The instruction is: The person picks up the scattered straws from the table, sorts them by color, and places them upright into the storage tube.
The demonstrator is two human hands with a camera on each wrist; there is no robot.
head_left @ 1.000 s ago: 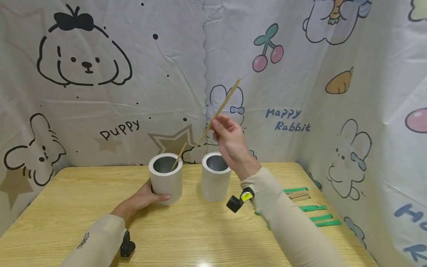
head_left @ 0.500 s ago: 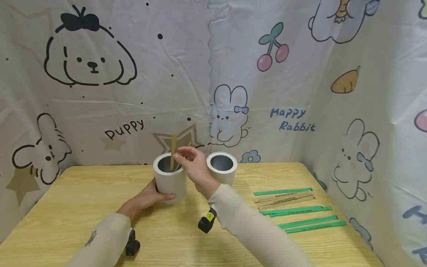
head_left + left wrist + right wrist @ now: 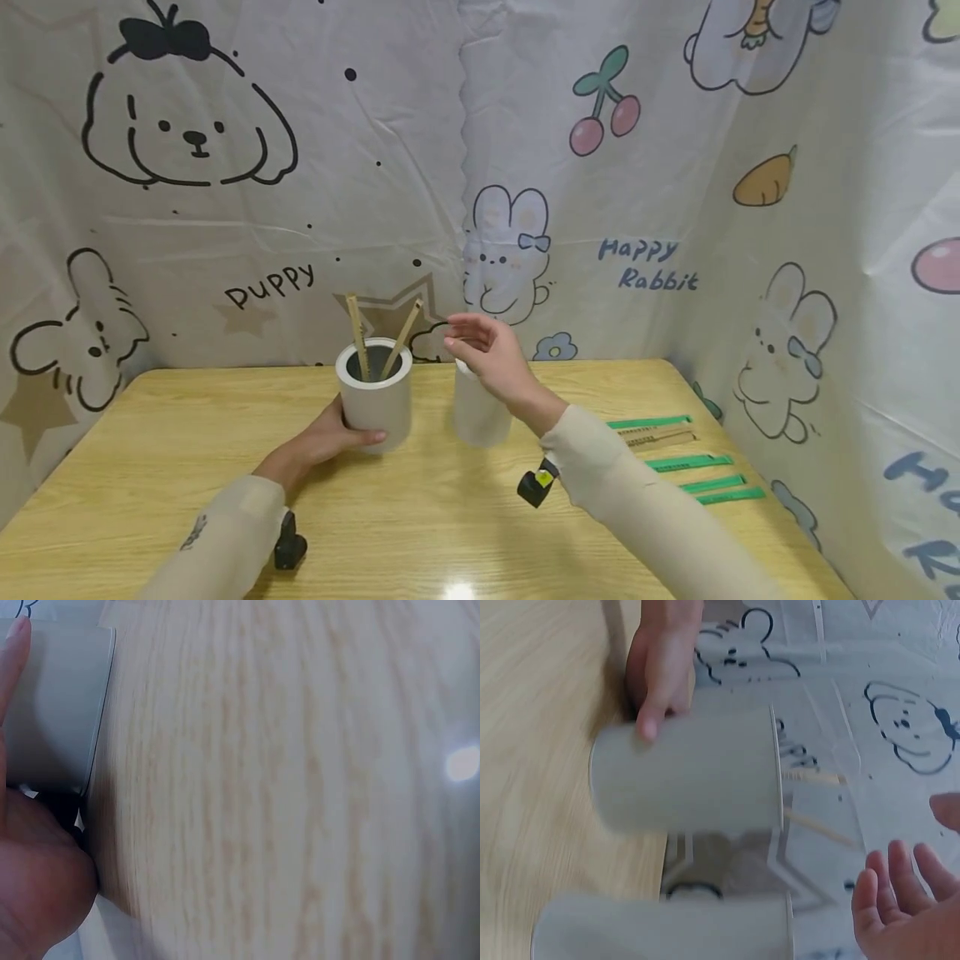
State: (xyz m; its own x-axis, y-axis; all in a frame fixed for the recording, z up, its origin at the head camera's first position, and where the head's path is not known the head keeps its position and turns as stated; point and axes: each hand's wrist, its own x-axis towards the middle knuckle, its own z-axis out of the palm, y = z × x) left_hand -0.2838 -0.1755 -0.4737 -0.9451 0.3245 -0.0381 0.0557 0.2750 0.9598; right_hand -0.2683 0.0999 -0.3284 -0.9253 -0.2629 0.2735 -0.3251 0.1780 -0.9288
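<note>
My left hand (image 3: 324, 439) grips the left white cylindrical container (image 3: 378, 417), its thumb lying along the front of the wall. Two slim tan sticks lean apart in that container, a left stick (image 3: 356, 329) and a right stick (image 3: 404, 333), their tops above the rim. My right hand (image 3: 495, 358) hovers over the second white container (image 3: 482, 414) and hides most of its opening. In the right wrist view that hand (image 3: 911, 907) has spread, loosely bent fingers and holds nothing. The left wrist view catches the container's wall (image 3: 56, 712) beside my palm.
Several slim green packets (image 3: 690, 462) and brown packets (image 3: 660, 434) lie in rows on the right side of the wooden table (image 3: 420, 533). A printed cloth (image 3: 390, 183) hangs behind the table and along its sides.
My right hand brought a tan stick down into the left container, let go of it, then drew back to the right. The left hand has kept its grip on the container.
</note>
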